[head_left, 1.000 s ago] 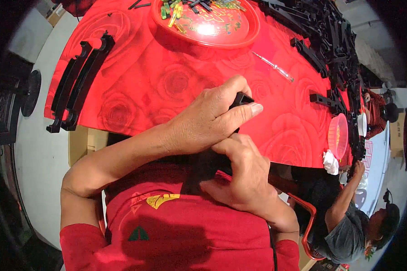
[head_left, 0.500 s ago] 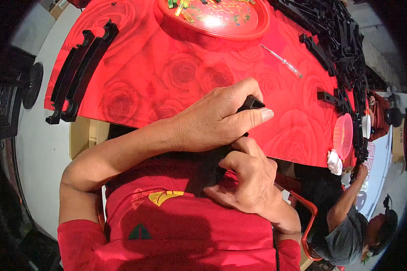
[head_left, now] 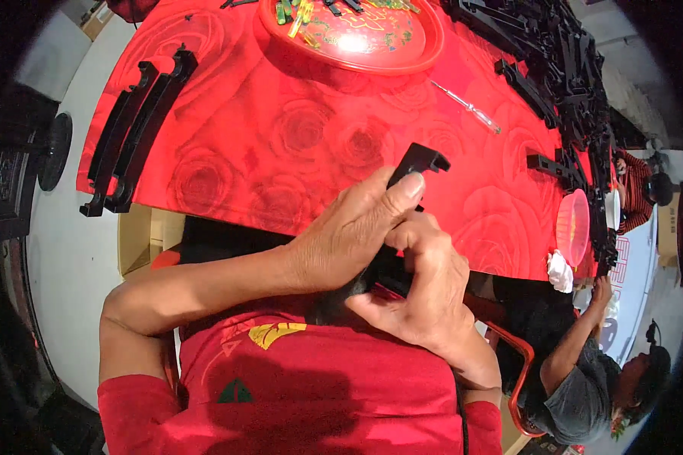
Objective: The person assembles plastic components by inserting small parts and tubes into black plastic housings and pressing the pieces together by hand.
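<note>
- Red, rose-patterned counter (head_left: 235, 121) spreads out here, a heap of black parts (head_left: 569, 83) crowding its right edge.
- Left hand (head_left: 349, 227) wraps its grip round a hook-ended black piece (head_left: 417, 158), the hook jutting in over the counter's near edge.
- Right hand (head_left: 432, 280) curls just beside that piece's lower stretch; whether its grip closes on it, I cannot tell.
- Two black strips (head_left: 153, 125) lie by the left edge, a red tray (head_left: 432, 49) towards the far edge.

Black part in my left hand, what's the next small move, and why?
Perhaps tilt the black part toward you with the left hand, which grips it just below its hooked end: the right hand is close by, and much of the lower length is hidden.
</note>
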`<state>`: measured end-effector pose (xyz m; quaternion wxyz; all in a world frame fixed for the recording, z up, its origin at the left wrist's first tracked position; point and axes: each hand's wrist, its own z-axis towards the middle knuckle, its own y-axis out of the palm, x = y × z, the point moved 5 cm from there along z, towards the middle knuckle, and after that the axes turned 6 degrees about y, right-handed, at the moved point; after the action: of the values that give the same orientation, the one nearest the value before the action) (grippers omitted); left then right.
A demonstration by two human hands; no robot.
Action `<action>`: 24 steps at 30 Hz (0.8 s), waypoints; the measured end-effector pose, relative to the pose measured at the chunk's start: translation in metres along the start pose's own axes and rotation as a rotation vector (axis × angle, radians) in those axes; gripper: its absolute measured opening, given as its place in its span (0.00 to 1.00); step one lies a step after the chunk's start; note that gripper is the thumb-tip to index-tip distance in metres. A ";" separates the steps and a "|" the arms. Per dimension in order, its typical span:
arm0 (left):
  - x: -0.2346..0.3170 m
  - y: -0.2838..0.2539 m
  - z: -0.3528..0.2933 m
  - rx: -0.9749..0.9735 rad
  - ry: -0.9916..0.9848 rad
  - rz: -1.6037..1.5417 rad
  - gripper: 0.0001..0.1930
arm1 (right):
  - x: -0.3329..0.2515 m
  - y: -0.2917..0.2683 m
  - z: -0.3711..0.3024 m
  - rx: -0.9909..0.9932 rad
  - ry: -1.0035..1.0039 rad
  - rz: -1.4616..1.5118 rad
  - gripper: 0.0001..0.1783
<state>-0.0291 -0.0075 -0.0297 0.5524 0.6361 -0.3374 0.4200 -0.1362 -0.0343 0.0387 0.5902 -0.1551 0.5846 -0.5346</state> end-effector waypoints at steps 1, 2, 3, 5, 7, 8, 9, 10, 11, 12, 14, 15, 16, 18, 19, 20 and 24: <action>0.000 0.001 -0.001 -0.003 0.026 0.009 0.23 | -0.002 0.000 -0.002 0.002 -0.016 0.018 0.40; 0.001 0.000 -0.001 0.001 0.027 0.011 0.23 | -0.003 -0.001 -0.003 0.004 -0.032 0.037 0.41; 0.004 0.001 -0.003 -0.004 0.029 0.001 0.24 | -0.003 -0.001 -0.005 -0.009 -0.043 0.026 0.43; 0.000 0.004 -0.006 0.000 0.033 -0.002 0.25 | -0.006 -0.002 -0.011 -0.025 -0.024 0.034 0.42; -0.010 0.002 -0.005 0.030 0.161 0.058 0.25 | -0.008 0.000 -0.012 -0.029 -0.035 0.052 0.42; -0.015 0.002 -0.005 -0.005 0.127 0.016 0.25 | -0.005 0.000 -0.014 -0.006 -0.031 0.034 0.43; -0.013 0.004 -0.003 -0.007 0.109 -0.024 0.24 | 0.000 0.002 -0.015 0.017 -0.029 0.019 0.43; -0.010 0.008 -0.003 -0.003 0.093 -0.066 0.24 | -0.001 0.002 -0.017 0.018 -0.059 0.037 0.43; -0.007 0.007 -0.003 -0.019 0.110 -0.041 0.24 | 0.001 0.002 -0.018 -0.001 -0.043 0.027 0.43; -0.008 0.009 -0.003 -0.046 0.122 -0.024 0.24 | 0.002 0.001 -0.020 -0.021 -0.016 0.007 0.43; -0.010 0.005 -0.005 -0.029 0.130 -0.013 0.24 | -0.003 0.002 -0.021 -0.036 -0.049 -0.012 0.43; -0.006 0.007 -0.007 -0.065 0.120 0.004 0.20 | -0.003 0.002 -0.024 -0.033 -0.030 -0.009 0.43; -0.002 0.008 -0.008 -0.101 0.109 0.021 0.17 | -0.003 0.002 -0.025 -0.029 -0.009 -0.007 0.43; -0.001 0.009 -0.007 -0.111 0.075 -0.013 0.18 | -0.004 0.001 -0.024 -0.010 -0.024 0.001 0.43; 0.001 0.008 -0.007 -0.086 0.108 -0.004 0.21 | -0.006 0.001 -0.021 -0.020 -0.030 -0.021 0.42; 0.004 0.007 -0.006 -0.063 0.140 0.006 0.25 | -0.007 0.000 -0.019 -0.028 -0.034 -0.044 0.42; -0.001 0.001 -0.003 -0.057 0.118 0.066 0.24 | -0.006 0.001 -0.009 0.019 -0.065 -0.007 0.41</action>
<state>-0.0309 -0.0052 -0.0297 0.5750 0.5829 -0.3366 0.4651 -0.1417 -0.0251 0.0383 0.6085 -0.1689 0.5594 -0.5369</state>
